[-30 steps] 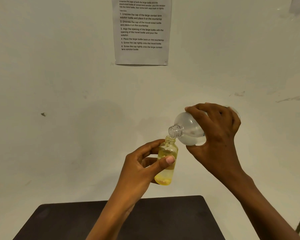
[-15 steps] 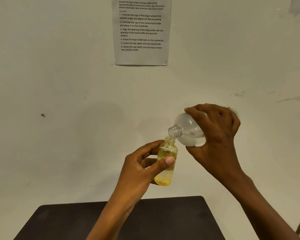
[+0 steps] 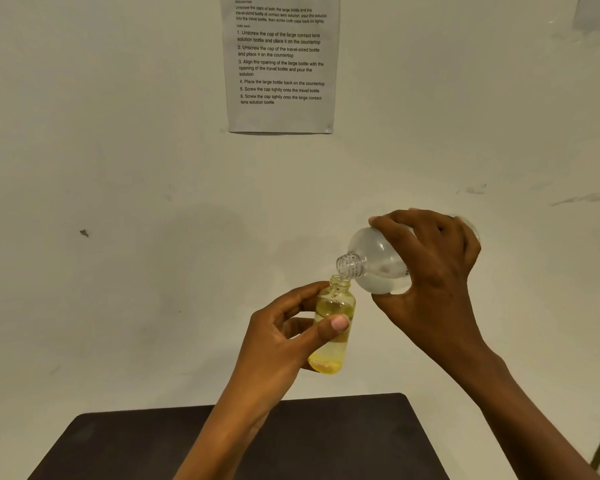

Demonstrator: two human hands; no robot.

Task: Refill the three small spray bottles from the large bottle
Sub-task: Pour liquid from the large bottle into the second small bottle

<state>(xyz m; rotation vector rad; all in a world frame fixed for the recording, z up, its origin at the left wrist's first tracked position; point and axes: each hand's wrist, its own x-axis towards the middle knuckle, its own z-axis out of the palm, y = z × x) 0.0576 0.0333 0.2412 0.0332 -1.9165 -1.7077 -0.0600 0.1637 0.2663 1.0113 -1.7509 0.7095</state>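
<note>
right hand point(image 3: 433, 271) grips and half hides the tilted large bottle point(image 3: 378, 258); left hand point(image 3: 278, 344) grips the small bottle point(image 3: 335, 304); dark surface point(image 3: 326, 445), pale wall point(image 3: 118, 168).

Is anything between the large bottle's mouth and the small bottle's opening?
Nothing visible. The large bottle, tilted in the right hand, has its open mouth right above the uncapped neck of the small bottle, held by the left hand.

Left hand point(image 3: 278, 344) gripping small bottle point(image 3: 335, 303), right hand point(image 3: 433, 271) higher, curled over large bottle point(image 3: 378, 261), both forearms raised
</note>
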